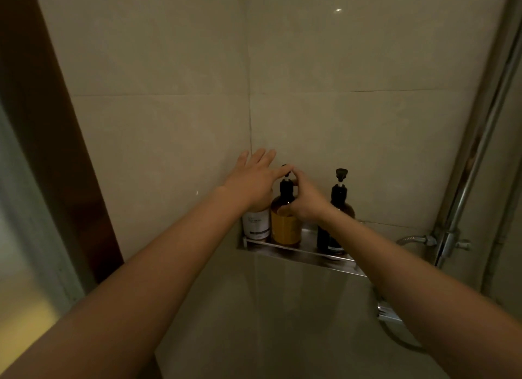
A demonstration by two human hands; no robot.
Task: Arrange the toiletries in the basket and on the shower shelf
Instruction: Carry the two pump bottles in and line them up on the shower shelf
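A steel shower shelf (299, 253) is fixed in the tiled corner. Three bottles stand on it: a white-labelled bottle (256, 223) at the left, an amber pump bottle (285, 223) in the middle and a dark pump bottle (337, 206) at the right. My right hand (303, 199) grips the amber bottle at its neck, with fingertips on the pump head. My left hand (251, 178) hovers flat over the white-labelled bottle, fingers spread and touching the amber bottle's pump; it hides the white bottle's top. No basket is in view.
Chrome shower pipes and a valve (449, 240) run up the right side, with a hose fitting below. A dark wooden door frame (48, 141) and frosted glass stand at the left. Beige tiled walls meet behind the shelf.
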